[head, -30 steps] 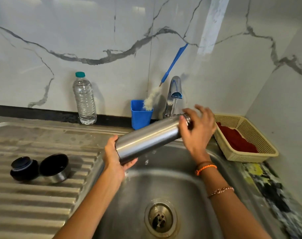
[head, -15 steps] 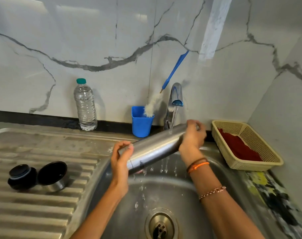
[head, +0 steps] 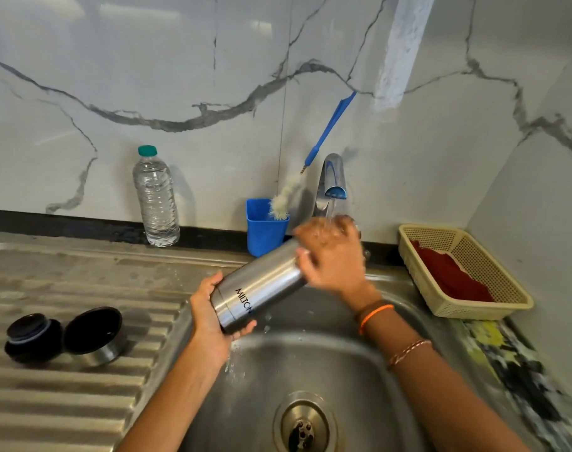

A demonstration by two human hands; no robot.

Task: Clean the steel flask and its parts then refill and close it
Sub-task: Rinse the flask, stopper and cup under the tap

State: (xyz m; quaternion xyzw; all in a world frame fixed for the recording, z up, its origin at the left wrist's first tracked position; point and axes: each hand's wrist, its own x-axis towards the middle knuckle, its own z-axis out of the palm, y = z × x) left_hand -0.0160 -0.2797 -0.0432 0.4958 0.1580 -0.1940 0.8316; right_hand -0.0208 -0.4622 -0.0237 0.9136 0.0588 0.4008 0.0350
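The steel flask (head: 262, 285) lies tilted over the sink, mouth end up to the right under the running tap (head: 333, 181). My left hand (head: 209, 318) grips its base. My right hand (head: 333, 256) wraps round the neck end, with water running over its fingers; the mouth is hidden. The flask's black stopper (head: 30, 336) and its steel cup lid (head: 95, 334) rest on the ribbed drainboard at the left.
A blue cup (head: 265, 226) holds a bottle brush (head: 288, 197) with a blue handle behind the sink (head: 310, 370). A clear plastic water bottle (head: 156, 197) stands against the wall. A cream basket (head: 460, 272) with a red cloth sits at the right.
The flask has turned so its printed name faces up. My right hand has slid round the neck, and tap water now runs over it. My left hand has shifted under the base.
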